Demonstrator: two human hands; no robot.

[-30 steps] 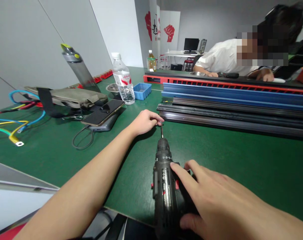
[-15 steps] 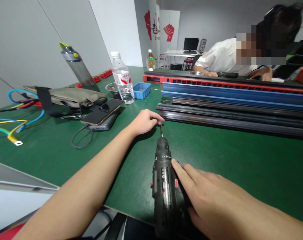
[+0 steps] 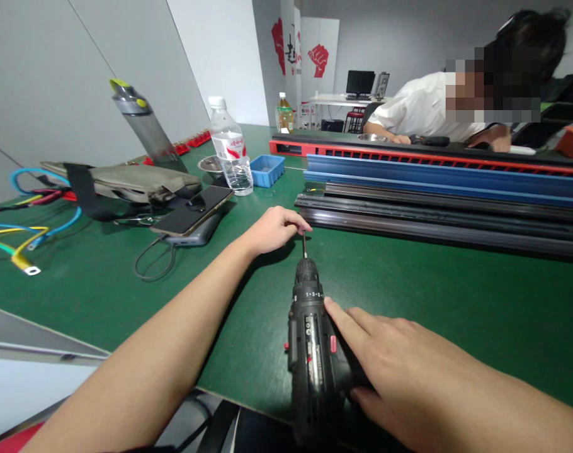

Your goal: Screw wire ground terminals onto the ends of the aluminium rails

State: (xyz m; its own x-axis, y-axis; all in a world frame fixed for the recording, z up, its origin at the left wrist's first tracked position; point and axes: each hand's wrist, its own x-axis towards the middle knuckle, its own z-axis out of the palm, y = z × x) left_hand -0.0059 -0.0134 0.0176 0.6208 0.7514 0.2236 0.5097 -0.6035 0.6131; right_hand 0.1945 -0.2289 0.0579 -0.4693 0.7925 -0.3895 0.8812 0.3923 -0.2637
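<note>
A black cordless drill (image 3: pixel 310 352) points away from me, gripped by my right hand (image 3: pixel 400 352), whose index finger lies along its side. From its chuck a thin driver bit (image 3: pixel 305 244) reaches forward to the fingers of my left hand (image 3: pixel 274 229). Those fingers are curled together at the bit's tip; whatever they hold there is hidden. Just beyond the fingertips lie the left ends of several long dark metal rails (image 3: pixel 437 236), with a blue rail (image 3: pixel 437 179) behind them.
On the green table (image 3: pixel 249 333), a phone (image 3: pixel 194 211) rests on a power bank beside a grey-green bag (image 3: pixel 140 179). Behind stand a water bottle (image 3: pixel 230 151), a blue bin (image 3: pixel 267 173) and a grey drinking bottle (image 3: pixel 147 129). Cables (image 3: pixel 26 251) lie left. A person (image 3: pixel 419 104) sits opposite.
Both hands and the drill keep nearly the same place, with the bit still at my left fingertips. Only a very slight shift of the view shows.
</note>
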